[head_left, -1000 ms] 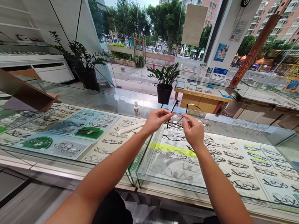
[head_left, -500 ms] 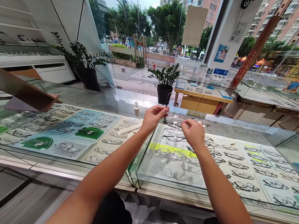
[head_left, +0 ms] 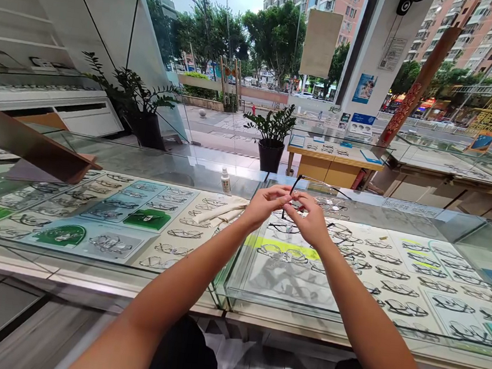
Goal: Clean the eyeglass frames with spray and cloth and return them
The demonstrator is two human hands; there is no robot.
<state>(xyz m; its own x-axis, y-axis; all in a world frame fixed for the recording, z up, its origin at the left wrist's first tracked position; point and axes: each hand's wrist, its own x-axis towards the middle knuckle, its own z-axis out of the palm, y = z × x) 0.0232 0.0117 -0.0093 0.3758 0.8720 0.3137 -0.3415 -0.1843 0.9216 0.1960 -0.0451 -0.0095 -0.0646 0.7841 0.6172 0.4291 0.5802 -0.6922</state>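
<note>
Both of my hands are raised over the glass counter, their fingertips meeting around a pair of eyeglasses [head_left: 296, 183] with thin dark arms. My left hand [head_left: 266, 206] pinches the glasses from the left side. My right hand [head_left: 310, 220] has its thumb and fingers closed on them from the right. One dark arm rises above the fingers, and a thin line of the frame stretches off to the right. My fingers hide much of the glasses. A pale folded cloth [head_left: 221, 212] lies on the counter left of my left hand, with a small white spray bottle [head_left: 225, 180] behind it.
Below my hands is a glass display case [head_left: 229, 277] with rows of eyeglasses [head_left: 282, 252] inside. A slanted brown panel [head_left: 32, 145] stands at left. Beyond the counter are a potted plant [head_left: 271, 152] and a wooden display table [head_left: 333, 153].
My hands have come together, the left moving right and slightly down. The glasses have turned, and their upright dark arm now stands farther right. More of the cloth shows.
</note>
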